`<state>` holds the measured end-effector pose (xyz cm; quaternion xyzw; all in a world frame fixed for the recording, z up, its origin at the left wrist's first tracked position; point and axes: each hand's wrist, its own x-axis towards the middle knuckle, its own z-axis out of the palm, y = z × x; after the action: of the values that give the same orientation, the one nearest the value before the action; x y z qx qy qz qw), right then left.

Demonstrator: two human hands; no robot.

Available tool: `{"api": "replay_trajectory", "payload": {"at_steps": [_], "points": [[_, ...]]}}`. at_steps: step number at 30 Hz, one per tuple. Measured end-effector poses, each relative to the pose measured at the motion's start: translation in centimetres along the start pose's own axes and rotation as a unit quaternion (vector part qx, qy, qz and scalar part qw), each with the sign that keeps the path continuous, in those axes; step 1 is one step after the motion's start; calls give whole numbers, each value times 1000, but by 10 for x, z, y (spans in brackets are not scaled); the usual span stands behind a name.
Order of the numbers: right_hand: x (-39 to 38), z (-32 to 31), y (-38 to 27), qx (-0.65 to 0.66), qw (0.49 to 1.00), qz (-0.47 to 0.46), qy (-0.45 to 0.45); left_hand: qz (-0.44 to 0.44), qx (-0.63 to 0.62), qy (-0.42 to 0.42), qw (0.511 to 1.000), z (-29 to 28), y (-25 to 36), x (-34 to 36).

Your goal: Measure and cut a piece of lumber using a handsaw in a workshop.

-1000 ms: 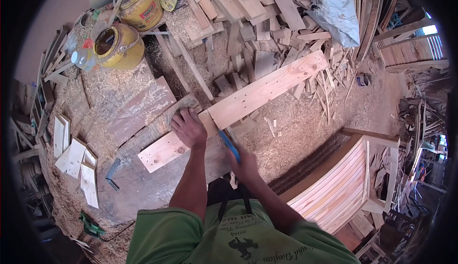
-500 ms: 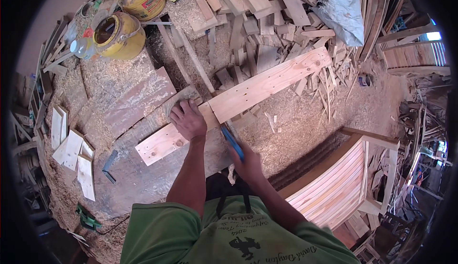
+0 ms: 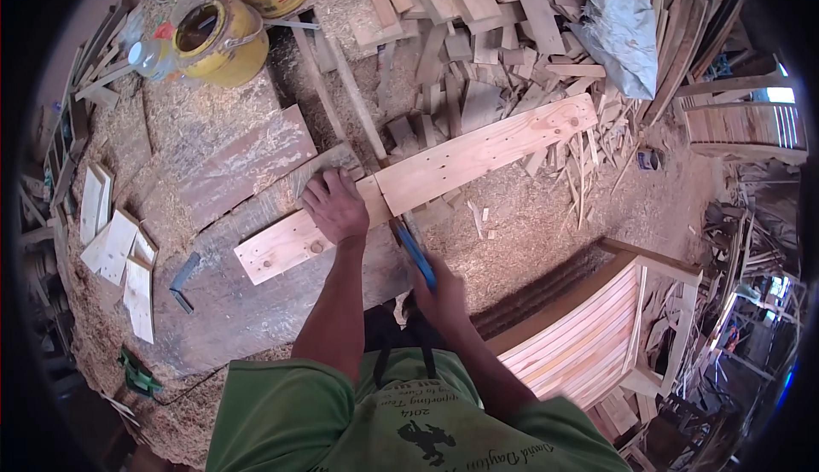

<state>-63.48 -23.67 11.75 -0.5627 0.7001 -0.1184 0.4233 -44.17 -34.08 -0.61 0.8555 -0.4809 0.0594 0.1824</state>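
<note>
A long pale wooden board lies slantwise across the worktable, its right part sticking out past the table's edge. My left hand presses on the board left of a thin dark cut line, fingers bent over its far edge. My right hand is closed round a blue-handled handsaw at the board's near edge, in line with that cut. The saw's blade is mostly hidden from above.
Yellow buckets and a clear bottle stand at the far left. Short board pieces and a dark angled metal piece lie on the left. Offcuts pile up beyond the board. A slatted wooden frame stands at the near right.
The view has shifted slightly. Both hands keep their places on the board and the handsaw; the saw has moved only a little along the cut, if at all.
</note>
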Motion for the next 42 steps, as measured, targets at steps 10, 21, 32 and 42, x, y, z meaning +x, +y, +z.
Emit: {"api": "replay_trajectory", "payload": {"at_steps": [10, 21, 32, 42], "points": [[-116, -68, 5, 47, 999, -1, 14, -4, -1, -5, 1000, -6, 3, 0], [22, 14, -5, 28, 999, -36, 2, -34, 26, -61, 997, -5, 4, 3], [48, 25, -13, 46, 997, -55, 27, -2, 3, -19, 1000, 1, -2, -1], [-128, -61, 33, 78, 996, -25, 35, 16, 3, 21, 1000, -2, 2, 2]]}}
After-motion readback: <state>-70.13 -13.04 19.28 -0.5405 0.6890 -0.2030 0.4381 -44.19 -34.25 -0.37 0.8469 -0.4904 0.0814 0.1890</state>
